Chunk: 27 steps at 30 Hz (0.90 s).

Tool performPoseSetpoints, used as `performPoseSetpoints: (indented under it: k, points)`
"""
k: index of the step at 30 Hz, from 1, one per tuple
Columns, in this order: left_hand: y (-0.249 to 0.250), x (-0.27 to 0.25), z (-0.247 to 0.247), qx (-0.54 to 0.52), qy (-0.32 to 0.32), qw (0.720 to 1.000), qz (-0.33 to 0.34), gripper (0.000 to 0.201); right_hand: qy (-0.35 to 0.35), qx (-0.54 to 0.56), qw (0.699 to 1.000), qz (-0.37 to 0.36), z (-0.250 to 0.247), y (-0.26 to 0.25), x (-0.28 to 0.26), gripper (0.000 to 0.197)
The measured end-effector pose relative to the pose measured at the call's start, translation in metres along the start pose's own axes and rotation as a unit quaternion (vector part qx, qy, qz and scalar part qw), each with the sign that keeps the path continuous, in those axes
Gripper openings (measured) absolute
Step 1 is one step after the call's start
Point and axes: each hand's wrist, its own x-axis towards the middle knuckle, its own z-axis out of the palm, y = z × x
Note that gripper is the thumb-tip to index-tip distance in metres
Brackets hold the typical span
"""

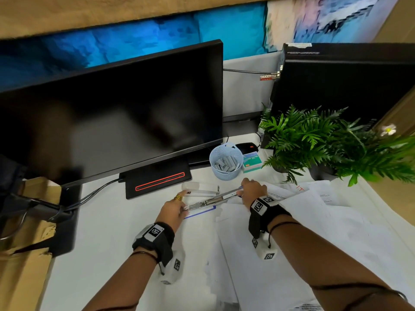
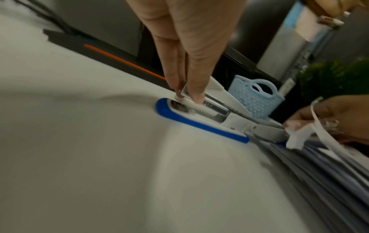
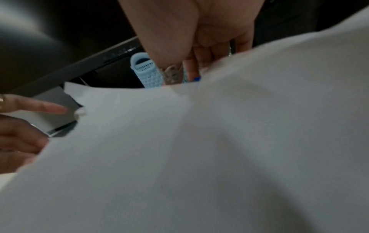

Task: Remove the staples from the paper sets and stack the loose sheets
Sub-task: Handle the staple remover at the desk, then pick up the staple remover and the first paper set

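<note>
A stapler (image 1: 211, 200) with a blue-edged white base (image 2: 199, 124) lies swung open on the white desk. My left hand (image 1: 176, 208) pinches its near metal end between thumb and fingers (image 2: 191, 88). My right hand (image 1: 250, 189) grips the far end of the raised metal arm. The stapler's white top cover (image 1: 197, 190) lies just behind it. White paper sheets (image 1: 303, 232) spread loosely under and right of my right hand. In the right wrist view the paper (image 3: 219, 149) hides most of the scene, and only my fingers (image 3: 201, 63) show above it.
A light-blue basket (image 1: 225, 162) of staple strips and a green staple box (image 1: 251, 162) stand behind the stapler. A monitor (image 1: 112, 120) with its stand fills the back left. A plant (image 1: 314, 140) and a black case (image 1: 336, 81) are at the right, cardboard (image 1: 22, 243) at the left.
</note>
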Motion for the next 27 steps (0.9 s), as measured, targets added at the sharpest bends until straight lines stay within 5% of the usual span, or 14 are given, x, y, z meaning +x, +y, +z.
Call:
performPoseSetpoints:
  k: [3, 7, 11, 16, 22, 27]
  points:
    - [0.0, 0.0, 0.0, -0.073, 0.017, 0.997, -0.026, 0.046, 0.013, 0.047, 0.999, -0.02, -0.009, -0.005, -0.008, 0.046]
    - [0.0, -0.004, 0.0, -0.012, 0.007, 0.999, -0.048, 0.048, 0.061, 0.134, 0.978, -0.149, -0.029, -0.02, -0.028, 0.038]
    - [0.004, -0.003, -0.002, -0.004, 0.002, 0.999, -0.046, 0.066, 0.018, 0.152, 0.959, -0.239, -0.028, -0.053, -0.044, 0.036]
    - [0.008, -0.01, -0.007, -0.015, -0.015, 0.999, -0.049, 0.088, 0.005, 0.171, 0.954, -0.248, -0.014, -0.077, -0.047, 0.037]
    - [0.006, -0.036, -0.013, 0.007, -0.07, 0.995, -0.071, 0.114, -0.098, -0.003, 0.956, -0.275, 0.007, -0.101, -0.041, 0.041]
    - [0.005, -0.048, -0.008, -0.03, -0.092, 0.992, -0.077, 0.124, -0.1, -0.086, 0.955, -0.265, 0.011, -0.108, -0.039, 0.042]
